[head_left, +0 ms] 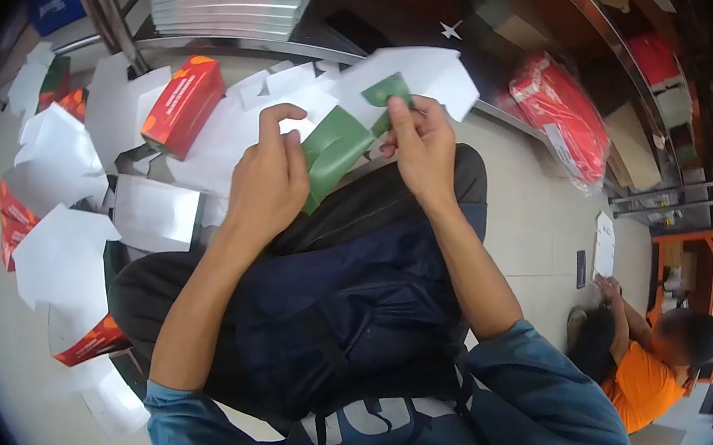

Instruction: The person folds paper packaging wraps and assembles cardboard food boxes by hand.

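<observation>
Above my lap is a partly folded cardboard box point(337, 147), green outside with white inner panels. My left hand point(268, 180) is closed on its left edge, the index finger bent above the green wall. At the other end, my right hand point(423, 146) pinches a green flap between thumb and fingers. A large white panel point(427, 74) spreads out behind the right hand; I cannot tell whether it belongs to this box. Just beyond my left hand, a red and orange folded box point(183, 106) rests on white cardboard sheets.
Several open boxes with white insides point(59, 160) lie on the floor to the left. Silver stacked sheets point(235, 6) sit on a shelf ahead. A red plastic-wrapped bundle point(560, 120) leans at the right. A person in an orange shirt point(647, 383) sits at lower right, handling a white piece point(605, 245).
</observation>
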A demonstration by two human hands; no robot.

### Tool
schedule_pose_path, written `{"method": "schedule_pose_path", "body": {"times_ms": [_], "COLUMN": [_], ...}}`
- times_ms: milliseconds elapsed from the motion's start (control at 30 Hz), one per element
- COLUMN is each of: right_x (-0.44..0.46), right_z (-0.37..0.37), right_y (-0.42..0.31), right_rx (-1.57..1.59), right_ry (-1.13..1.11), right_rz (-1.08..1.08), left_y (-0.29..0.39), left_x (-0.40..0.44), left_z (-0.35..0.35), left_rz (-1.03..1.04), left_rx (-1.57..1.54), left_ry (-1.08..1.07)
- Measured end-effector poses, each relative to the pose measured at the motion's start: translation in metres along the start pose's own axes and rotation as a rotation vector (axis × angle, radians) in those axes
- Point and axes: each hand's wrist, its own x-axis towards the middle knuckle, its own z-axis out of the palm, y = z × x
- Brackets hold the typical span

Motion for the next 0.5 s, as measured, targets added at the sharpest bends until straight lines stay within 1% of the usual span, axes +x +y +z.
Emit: {"method": "schedule_pose_path", "body": {"times_ms": [67,100,133,167,233,267,367,467,500], "right_x": [-0.001,-0.002,-0.001,0.000,0.000,-0.005,-0.002,-0.008,-0.010], "right_z": [0.005,0.005,0.001,-0.004,-0.010,-0.007,-0.010,-0.014,-0.013], "right_y": [0.001,0.002,0.001,-0.004,-0.025,-0.035,-0.023,-0.035,-0.035], "right_rx": [0.021,0.030,-0.042,-0.221,-0.581,-0.602,-0.479,-0.530,-0.568], "right_ry": [-0.044,-0.062,-0.121,-0.233,-0.456,-0.481,-0.570,-0.693,-0.721], "right_rz": [-0.072,-0.107,-0.120,-0.194,-0.342,-0.244,-0.377,-0.184,-0.240], "left_y": [0.001,-0.001,-0.003,-0.005,-0.006,-0.005,0.002,0.003,0.000], "left_x": [-0.001,-0.001,0.000,0.001,-0.001,-0.002,-0.007,-0.010,-0.010], "left_z": [0.004,0.003,0.002,0.001,0.000,-0.001,-0.009,-0.017,-0.014], "left_rz": [-0.011,-0.006,-0.001,0.003,0.129,0.193,0.253,0.311,0.384], "left_rx": [-0.094,-0.124,-0.154,-0.184,-0.175,-0.170,-0.204,-0.212,-0.236], "left_ry": [0.058,0.048,0.037,0.026,0.005,-0.005,-0.041,-0.079,-0.040]}}
